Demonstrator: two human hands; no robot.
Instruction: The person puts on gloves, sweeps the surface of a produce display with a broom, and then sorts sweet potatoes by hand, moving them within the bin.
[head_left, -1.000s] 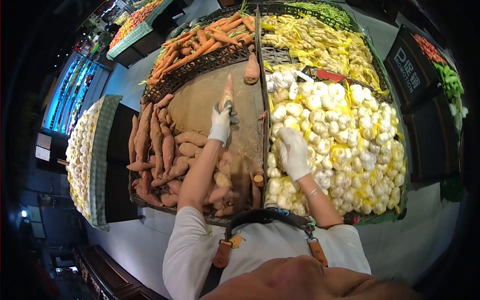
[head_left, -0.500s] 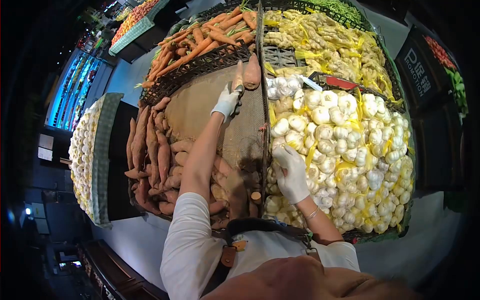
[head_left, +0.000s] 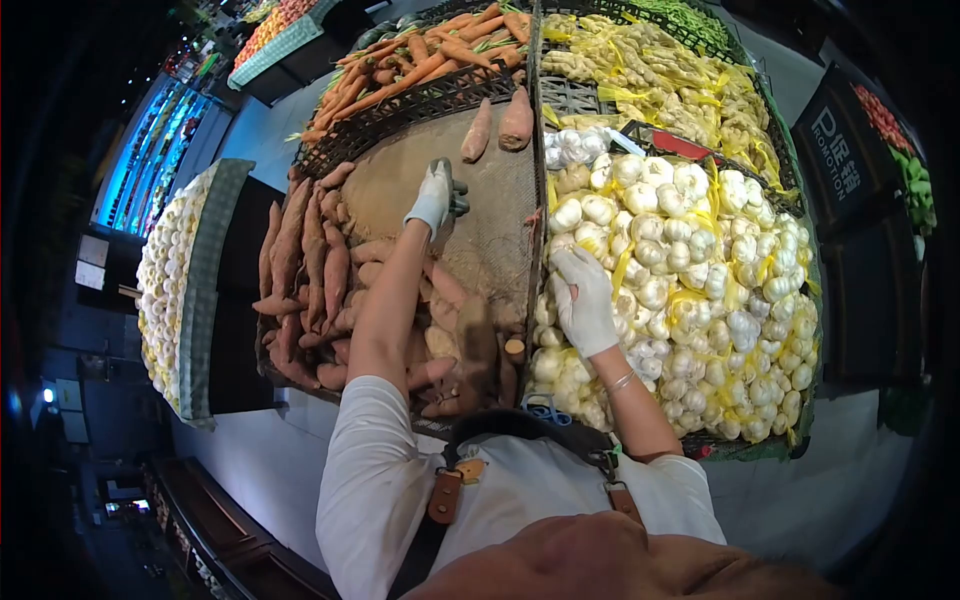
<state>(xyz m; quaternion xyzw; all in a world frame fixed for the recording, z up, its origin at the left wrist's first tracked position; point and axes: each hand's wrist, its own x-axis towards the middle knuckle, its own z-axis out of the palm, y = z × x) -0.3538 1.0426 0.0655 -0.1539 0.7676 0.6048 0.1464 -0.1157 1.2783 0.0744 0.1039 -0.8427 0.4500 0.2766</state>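
My left hand [head_left: 437, 195], in a white glove with grey on the palm side, is over the bare brown mat [head_left: 385, 165] with its fingers apart and nothing in them. Beyond it, two sweet potatoes [head_left: 516, 120] lie side by side just in front of the carrots. A pile of sweet potatoes [head_left: 335, 260] covers the near and left part of the mat. My right hand [head_left: 583, 300], also gloved, rests against the left edge of the garlic [head_left: 690, 230]. Its fingers are loosely bent, with a gap to the thumb and nothing visible between them.
Carrots [head_left: 430, 60] fill a black crate at the back. Ginger in yellow netting [head_left: 670, 75] lies behind the garlic. A dark divider [head_left: 535, 190] separates the mat from the garlic. Blue-handled scissors [head_left: 545, 408] lie near my apron. Another garlic stand [head_left: 175, 290] is at the left.
My left hand has let go of the slimmer sweet potato beside the larger one and moved back toward the left. My right hand stays at the garlic.
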